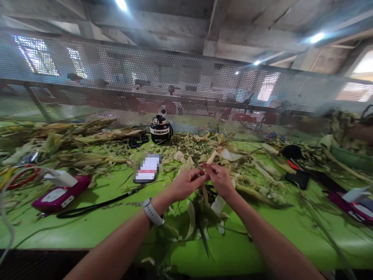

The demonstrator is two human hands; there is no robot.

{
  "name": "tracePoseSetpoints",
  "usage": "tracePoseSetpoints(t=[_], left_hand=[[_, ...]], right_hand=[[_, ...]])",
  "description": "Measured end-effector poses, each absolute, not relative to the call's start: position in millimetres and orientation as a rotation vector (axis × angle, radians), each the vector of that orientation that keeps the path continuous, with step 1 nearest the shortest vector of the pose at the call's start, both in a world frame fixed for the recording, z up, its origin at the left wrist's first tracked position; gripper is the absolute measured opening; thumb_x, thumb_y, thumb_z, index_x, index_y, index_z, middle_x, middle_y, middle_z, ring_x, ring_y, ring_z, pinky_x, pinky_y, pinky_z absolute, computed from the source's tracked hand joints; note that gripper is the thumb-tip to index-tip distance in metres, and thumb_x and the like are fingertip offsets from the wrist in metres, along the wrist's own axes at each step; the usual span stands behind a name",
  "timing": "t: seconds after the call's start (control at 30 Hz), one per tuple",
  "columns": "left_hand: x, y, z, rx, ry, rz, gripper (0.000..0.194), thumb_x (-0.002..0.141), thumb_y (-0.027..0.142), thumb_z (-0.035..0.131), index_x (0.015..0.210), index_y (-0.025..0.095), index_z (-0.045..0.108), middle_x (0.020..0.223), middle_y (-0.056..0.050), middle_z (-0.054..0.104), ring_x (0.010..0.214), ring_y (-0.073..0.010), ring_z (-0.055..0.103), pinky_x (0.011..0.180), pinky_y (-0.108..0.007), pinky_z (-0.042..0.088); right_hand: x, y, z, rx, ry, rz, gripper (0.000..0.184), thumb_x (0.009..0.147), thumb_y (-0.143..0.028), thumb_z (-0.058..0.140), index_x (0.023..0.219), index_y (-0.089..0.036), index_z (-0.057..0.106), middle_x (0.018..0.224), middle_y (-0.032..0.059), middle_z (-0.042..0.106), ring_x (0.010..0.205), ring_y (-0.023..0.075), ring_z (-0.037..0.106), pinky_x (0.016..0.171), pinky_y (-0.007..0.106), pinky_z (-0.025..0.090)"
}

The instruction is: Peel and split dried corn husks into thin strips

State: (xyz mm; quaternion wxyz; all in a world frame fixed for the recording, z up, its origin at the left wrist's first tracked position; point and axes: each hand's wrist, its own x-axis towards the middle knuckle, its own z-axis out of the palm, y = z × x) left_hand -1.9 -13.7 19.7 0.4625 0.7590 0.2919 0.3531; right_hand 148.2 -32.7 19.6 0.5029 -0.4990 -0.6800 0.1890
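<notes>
My left hand [186, 183] and my right hand [220, 180] meet over the middle of the green table, thumbs and fingertips pinched together. A pale strip of corn husk [213, 156] sticks up from between the fingertips, and its lower part is covered by them. Under the hands, loose husk strips [190, 219] and darker green leaf pieces trail toward the table's front edge. A broad whitish husk piece [230, 154] lies just beyond my right hand. On my left wrist is a watch with a light band [153, 212].
A phone [148, 168] with a black strap lies left of the hands. Behind it stands a black jar-shaped bottle [160, 130]. Purple power strips [62, 194] with white plugs sit at both sides. Husk heaps [72, 134] line the back, before a perforated metal screen [186, 89].
</notes>
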Motion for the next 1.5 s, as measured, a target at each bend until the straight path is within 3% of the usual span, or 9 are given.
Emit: tracePoseSetpoints(t=[0.27,0.37,0.5,0.6,0.87,0.97,1.13,1.27,1.5], left_hand=[[-7,-10,18,1.797,0.570,0.621,0.042,0.074,0.054,0.058,0.068,0.013,0.060,0.052,0.006,0.035,0.051,-0.0071,0.026,0.047,-0.022,0.021],[-7,-9,18,1.693,0.545,0.696,0.041,0.072,0.054,0.062,0.072,0.013,0.063,0.058,0.003,0.045,0.055,-0.0081,0.035,0.052,-0.021,0.028],[-6,-8,20,1.501,0.566,0.847,0.043,0.065,0.051,0.069,0.086,0.014,0.067,0.077,-0.002,0.061,0.069,-0.0111,0.048,0.065,-0.022,0.038],[-6,-7,20,1.470,0.602,0.834,0.042,0.063,0.049,0.072,0.085,0.014,0.069,0.076,-0.002,0.063,0.068,-0.0110,0.049,0.065,-0.023,0.039],[-6,-10,23,1.500,0.569,0.860,0.040,0.063,0.050,0.071,0.080,0.015,0.065,0.071,0.001,0.059,0.066,-0.0102,0.047,0.065,-0.023,0.038],[-7,-10,25,1.474,0.570,0.899,0.036,0.066,0.048,0.070,0.074,0.015,0.062,0.062,0.004,0.051,0.057,-0.0072,0.040,0.056,-0.021,0.033],[-8,-4,21,1.302,0.614,1.029,0.039,0.067,0.047,0.070,0.064,0.016,0.048,0.050,0.009,0.032,0.045,-0.0032,0.022,0.044,-0.020,0.016],[-7,-4,22,1.276,0.605,1.040,0.038,0.069,0.049,0.068,0.064,0.015,0.051,0.048,0.007,0.040,0.043,-0.0041,0.031,0.043,-0.021,0.021],[-9,-6,26,1.218,0.548,1.025,0.033,0.066,0.043,0.072,0.068,0.014,0.057,0.052,0.004,0.053,0.047,-0.0057,0.043,0.049,-0.021,0.031]], right_hand=[[148,-35,24,-1.167,-1.602,0.444,0.045,0.082,-0.055,0.049,0.066,-0.018,0.066,0.066,0.0036,0.059,0.068,0.0165,0.058,0.065,0.026,0.047],[153,-33,27,-1.235,-1.557,0.585,0.052,0.080,-0.063,0.045,0.069,-0.017,0.066,0.055,0.0011,0.055,0.055,0.0144,0.054,0.052,0.024,0.043],[162,-31,32,-1.294,-1.671,0.665,0.058,0.078,-0.067,0.043,0.052,-0.016,0.055,0.043,-0.0029,0.041,0.042,0.0092,0.038,0.042,0.022,0.029],[163,-31,33,-1.261,-1.726,0.612,0.054,0.074,-0.065,0.051,0.049,-0.017,0.049,0.044,-0.0052,0.032,0.044,0.0073,0.028,0.042,0.022,0.022],[170,-29,37,-1.270,-1.477,0.639,0.048,0.071,-0.057,0.061,0.049,-0.017,0.046,0.044,-0.0071,0.028,0.042,0.0058,0.022,0.040,0.022,0.017],[172,-28,37,-1.227,-1.354,0.771,0.047,0.070,-0.060,0.061,0.053,-0.018,0.047,0.042,-0.0069,0.035,0.038,0.0063,0.028,0.039,0.022,0.023],[167,-27,29,-1.220,-1.484,1.028,0.054,0.078,-0.068,0.043,0.063,-0.017,0.052,0.055,-0.0004,0.053,0.049,0.0103,0.046,0.049,0.023,0.037],[161,-28,24,-1.209,-1.810,0.952,0.044,0.073,-0.059,0.059,0.064,-0.017,0.052,0.057,-0.0031,0.049,0.053,0.0086,0.042,0.050,0.022,0.033],[161,-32,32,-1.217,-1.756,0.984,0.038,0.075,-0.051,0.056,0.057,-0.018,0.049,0.047,-0.0039,0.047,0.045,0.0090,0.042,0.046,0.022,0.032]])
